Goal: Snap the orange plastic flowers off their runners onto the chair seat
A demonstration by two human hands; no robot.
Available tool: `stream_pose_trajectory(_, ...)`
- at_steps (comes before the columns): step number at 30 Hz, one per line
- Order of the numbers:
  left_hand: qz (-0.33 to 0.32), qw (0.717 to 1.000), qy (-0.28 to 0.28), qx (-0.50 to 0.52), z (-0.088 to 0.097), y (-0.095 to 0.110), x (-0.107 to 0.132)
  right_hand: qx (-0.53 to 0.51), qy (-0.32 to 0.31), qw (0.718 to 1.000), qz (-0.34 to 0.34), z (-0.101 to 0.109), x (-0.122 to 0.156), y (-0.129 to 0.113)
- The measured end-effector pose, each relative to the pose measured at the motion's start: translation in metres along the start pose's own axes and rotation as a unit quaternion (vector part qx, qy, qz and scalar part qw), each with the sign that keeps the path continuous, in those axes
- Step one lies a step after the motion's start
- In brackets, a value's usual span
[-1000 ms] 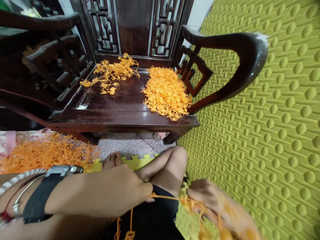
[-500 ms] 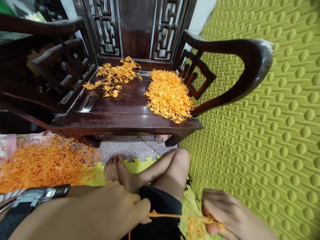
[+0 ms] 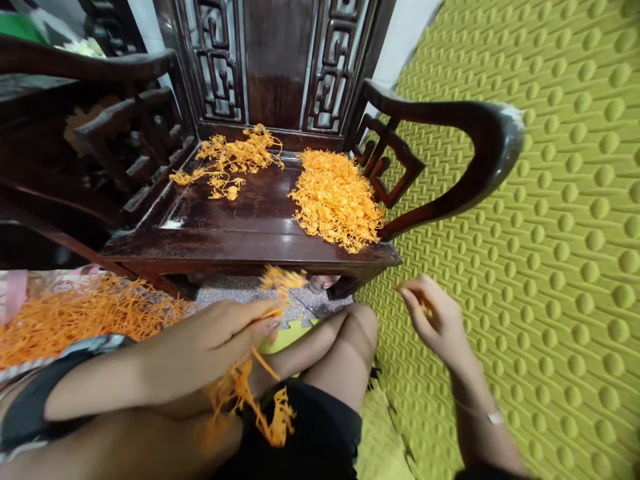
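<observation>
My left hand is closed, thumb pressed to fingers, on an orange knotted cord. One tufted end of it sticks up blurred past the fingertips, and more knotted lengths dangle below over my lap. Off to the right, my right hand is raised with its fingers curled in. A small patch of orange shows inside that curl, but what it is I cannot make out. On the dark wooden chair seat ahead lie a dense heap of orange knotted cord pieces at the right and a looser knotted strand at the back left.
A big pile of loose orange strands lies on the floor at the left, beside a pink and white cloth. The wooden chair has curved armrests on both sides. Yellow-green bumpy padding covers the right side. My bent legs are below.
My hands have come apart; the cord stretched between them is now only in the left. My right hand has risen and turned. The left has lifted slightly. The view has shifted a little.
</observation>
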State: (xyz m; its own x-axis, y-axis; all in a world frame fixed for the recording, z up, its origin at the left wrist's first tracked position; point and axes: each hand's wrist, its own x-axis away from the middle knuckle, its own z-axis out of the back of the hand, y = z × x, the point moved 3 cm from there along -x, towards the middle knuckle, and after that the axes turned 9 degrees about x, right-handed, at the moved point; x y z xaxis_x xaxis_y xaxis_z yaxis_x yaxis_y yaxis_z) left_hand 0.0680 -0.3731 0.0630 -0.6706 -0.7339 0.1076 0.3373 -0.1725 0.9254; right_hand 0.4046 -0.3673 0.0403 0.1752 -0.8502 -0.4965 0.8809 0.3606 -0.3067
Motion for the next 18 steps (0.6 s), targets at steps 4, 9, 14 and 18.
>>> stream_pose_trajectory(4, -0.011, 0.996, 0.016, 0.089, 0.009, 0.006, -0.018, -0.008, 0.08, 0.997, 0.005, -0.042, -0.105, 0.008)
stream_pose_trajectory(9, -0.063, 0.96, 0.13, 0.241, 0.024, 0.013, -0.024, 0.155, 0.031, 0.987, -0.019, -0.081, -0.212, 0.031)
stream_pose_trajectory(14, -0.109, 0.943, 0.138, 0.284, 0.025, 0.025, -0.021, 0.161, 0.0, 0.987, -0.022, -0.101, -0.228, 0.032)
stream_pose_trajectory(18, -0.114, 0.955, 0.103, 0.252, 0.022, 0.027, -0.021, -0.105, 0.131, 0.985, 0.044, -0.071, -0.194, -0.024)
